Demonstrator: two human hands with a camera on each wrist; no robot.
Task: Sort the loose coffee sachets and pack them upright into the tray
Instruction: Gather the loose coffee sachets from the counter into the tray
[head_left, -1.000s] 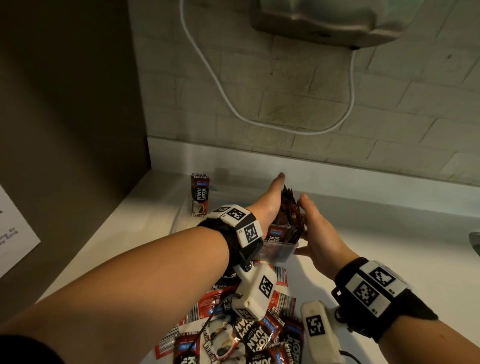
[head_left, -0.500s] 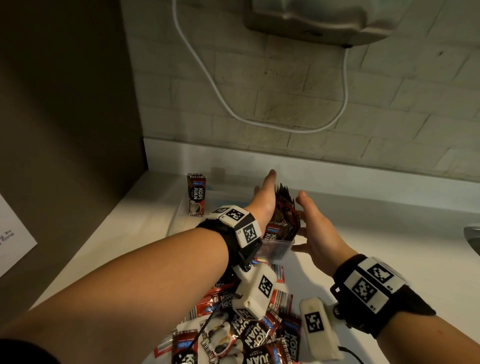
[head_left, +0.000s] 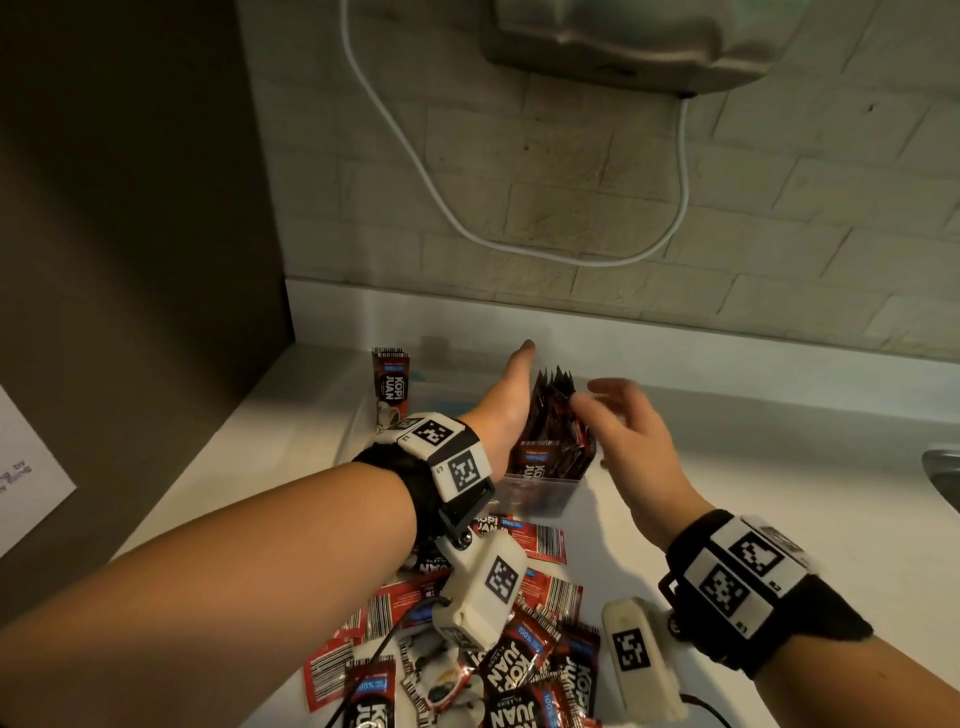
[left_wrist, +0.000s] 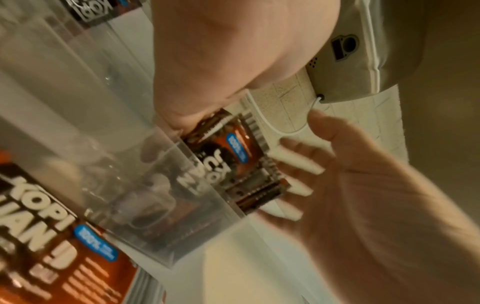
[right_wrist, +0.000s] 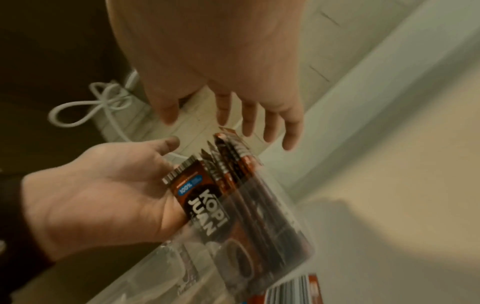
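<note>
A clear plastic tray (head_left: 540, 496) on the white counter holds a row of red-brown Kopi Juan sachets (head_left: 553, 426) standing upright. My left hand (head_left: 511, 395) lies flat with straight fingers against the left face of that row; in the right wrist view, the left hand (right_wrist: 103, 195) has its palm on the front sachet (right_wrist: 205, 203). My right hand (head_left: 618, 421) hovers just right of the sachet tops, fingers spread and blurred, holding nothing. A pile of loose sachets (head_left: 519, 649) lies near me. One sachet (head_left: 390, 387) stands alone at the back left.
A tiled wall with a white cable (head_left: 415, 171) and a mounted appliance (head_left: 623, 41) rises behind the counter. A dark panel (head_left: 130, 208) bounds the left side, with a paper sheet (head_left: 26, 467) on it. A metal sink rim (head_left: 943, 473) shows at right.
My right hand was flat against the right side of the sachet row; it has now come off it, fingers spread. The left hand stays pressed on the left side.
</note>
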